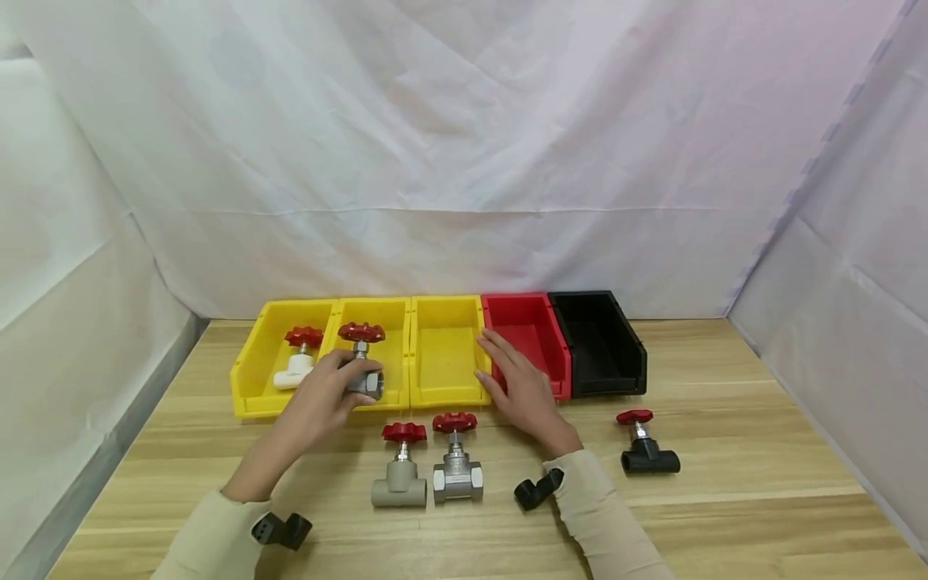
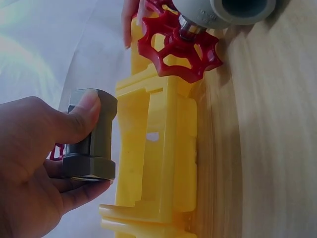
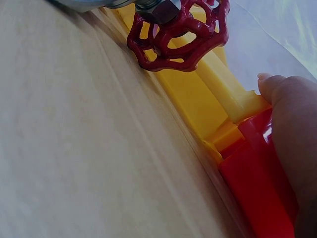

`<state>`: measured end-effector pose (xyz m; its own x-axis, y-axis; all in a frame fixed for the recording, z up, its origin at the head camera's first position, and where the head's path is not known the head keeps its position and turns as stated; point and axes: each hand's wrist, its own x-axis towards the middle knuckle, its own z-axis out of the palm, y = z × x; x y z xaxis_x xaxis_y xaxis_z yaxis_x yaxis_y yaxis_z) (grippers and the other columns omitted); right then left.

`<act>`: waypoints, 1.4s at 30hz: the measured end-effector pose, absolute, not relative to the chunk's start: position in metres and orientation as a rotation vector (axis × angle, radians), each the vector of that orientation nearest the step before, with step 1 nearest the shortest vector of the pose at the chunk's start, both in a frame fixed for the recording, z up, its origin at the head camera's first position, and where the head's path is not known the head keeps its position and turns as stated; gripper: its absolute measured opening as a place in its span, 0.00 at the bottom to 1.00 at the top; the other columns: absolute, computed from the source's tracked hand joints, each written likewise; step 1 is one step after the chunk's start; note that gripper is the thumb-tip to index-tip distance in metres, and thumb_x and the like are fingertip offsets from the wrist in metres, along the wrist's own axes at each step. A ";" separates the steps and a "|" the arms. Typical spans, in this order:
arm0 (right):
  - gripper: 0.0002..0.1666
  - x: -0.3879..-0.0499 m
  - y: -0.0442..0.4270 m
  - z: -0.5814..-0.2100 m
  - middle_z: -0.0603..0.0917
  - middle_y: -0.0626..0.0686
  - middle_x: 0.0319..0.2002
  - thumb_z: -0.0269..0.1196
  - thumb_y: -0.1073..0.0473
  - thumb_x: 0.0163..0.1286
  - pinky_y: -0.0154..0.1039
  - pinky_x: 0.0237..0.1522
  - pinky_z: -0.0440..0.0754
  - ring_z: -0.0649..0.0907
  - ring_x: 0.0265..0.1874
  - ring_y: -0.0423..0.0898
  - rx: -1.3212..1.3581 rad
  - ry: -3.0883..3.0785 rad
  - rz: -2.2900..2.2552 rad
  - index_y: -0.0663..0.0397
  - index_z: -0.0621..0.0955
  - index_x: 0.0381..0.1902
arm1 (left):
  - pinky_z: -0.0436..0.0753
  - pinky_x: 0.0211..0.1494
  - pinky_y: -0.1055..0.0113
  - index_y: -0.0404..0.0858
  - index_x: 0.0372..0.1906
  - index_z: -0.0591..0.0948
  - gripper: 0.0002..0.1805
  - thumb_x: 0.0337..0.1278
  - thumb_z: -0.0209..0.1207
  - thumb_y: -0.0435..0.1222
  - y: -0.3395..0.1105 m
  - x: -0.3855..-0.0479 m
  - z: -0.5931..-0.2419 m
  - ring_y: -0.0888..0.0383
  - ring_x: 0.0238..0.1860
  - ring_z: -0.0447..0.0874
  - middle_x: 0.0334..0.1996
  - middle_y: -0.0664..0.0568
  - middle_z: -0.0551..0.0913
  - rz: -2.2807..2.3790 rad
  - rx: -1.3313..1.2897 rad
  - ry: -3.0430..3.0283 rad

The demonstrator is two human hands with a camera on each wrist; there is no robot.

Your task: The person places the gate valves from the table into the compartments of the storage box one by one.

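Note:
A metal valve (image 1: pixel 365 381) with a red handwheel is gripped by its body in my left hand (image 1: pixel 319 400), at the second yellow bin (image 1: pixel 396 322) from the left. In the left wrist view the thumb and fingers of my left hand (image 2: pixel 47 153) pinch the metal body (image 2: pixel 101 136). My right hand (image 1: pixel 524 392) rests with extended fingers on the wall between the third yellow bin (image 1: pixel 444 395) and the red bin (image 1: pixel 532 334). The right wrist view shows part of that hand (image 3: pixel 297 134) over the red bin's edge (image 3: pixel 255 183).
The leftmost yellow bin (image 1: pixel 250 354) holds a white valve (image 1: pixel 293 372). A black bin (image 1: pixel 605 387) ends the row at right. In front stand a grey valve (image 1: pixel 400 482) and another metal valve (image 1: pixel 458 477); a black valve (image 1: pixel 650 460) lies farther right.

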<state>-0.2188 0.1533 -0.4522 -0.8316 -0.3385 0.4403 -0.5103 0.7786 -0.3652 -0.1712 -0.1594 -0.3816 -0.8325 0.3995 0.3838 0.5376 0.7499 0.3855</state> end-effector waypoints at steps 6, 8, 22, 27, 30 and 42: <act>0.41 -0.219 0.154 -0.452 0.54 0.34 0.73 0.64 0.49 0.65 0.50 0.47 0.80 0.70 0.61 0.45 0.644 -2.624 0.690 0.36 0.61 0.73 | 0.80 0.42 0.51 0.38 0.51 0.81 0.20 0.51 0.68 0.35 -0.155 -0.181 -0.381 0.45 0.41 0.75 0.47 0.37 0.75 -0.696 -0.707 -2.726; 0.41 -0.219 0.154 -0.452 0.55 0.35 0.73 0.64 0.49 0.65 0.49 0.47 0.80 0.70 0.61 0.45 0.652 -2.616 0.692 0.36 0.62 0.73 | 0.81 0.42 0.51 0.38 0.51 0.81 0.20 0.50 0.68 0.35 -0.155 -0.184 -0.381 0.44 0.41 0.76 0.47 0.36 0.75 -0.675 -0.702 -2.734; 0.39 -0.218 0.155 -0.451 0.55 0.35 0.73 0.63 0.48 0.66 0.51 0.49 0.79 0.70 0.62 0.45 0.639 -2.630 0.679 0.37 0.62 0.73 | 0.81 0.46 0.49 0.38 0.52 0.79 0.21 0.50 0.69 0.33 -0.145 -0.197 -0.387 0.42 0.45 0.75 0.48 0.34 0.75 -0.622 -0.660 -2.782; 0.39 -0.217 0.155 -0.452 0.55 0.36 0.73 0.63 0.48 0.66 0.51 0.48 0.79 0.70 0.62 0.45 0.652 -2.624 0.684 0.37 0.62 0.73 | 0.81 0.44 0.49 0.38 0.53 0.79 0.22 0.51 0.69 0.31 -0.143 -0.200 -0.392 0.41 0.45 0.75 0.49 0.33 0.74 -0.623 -0.642 -2.797; 0.40 -0.217 0.154 -0.452 0.55 0.36 0.73 0.64 0.49 0.66 0.50 0.47 0.80 0.70 0.62 0.45 0.664 -2.616 0.685 0.37 0.62 0.73 | 0.81 0.42 0.50 0.37 0.53 0.78 0.22 0.51 0.69 0.32 -0.143 -0.201 -0.395 0.40 0.45 0.75 0.48 0.32 0.74 -0.611 -0.633 -2.799; 0.40 -0.218 0.156 -0.450 0.55 0.36 0.73 0.63 0.48 0.66 0.53 0.49 0.78 0.69 0.63 0.45 0.643 -2.629 0.681 0.36 0.61 0.73 | 0.78 0.39 0.55 0.37 0.54 0.78 0.21 0.54 0.67 0.31 -0.133 -0.216 -0.399 0.44 0.40 0.73 0.44 0.36 0.76 -0.595 -0.630 -2.842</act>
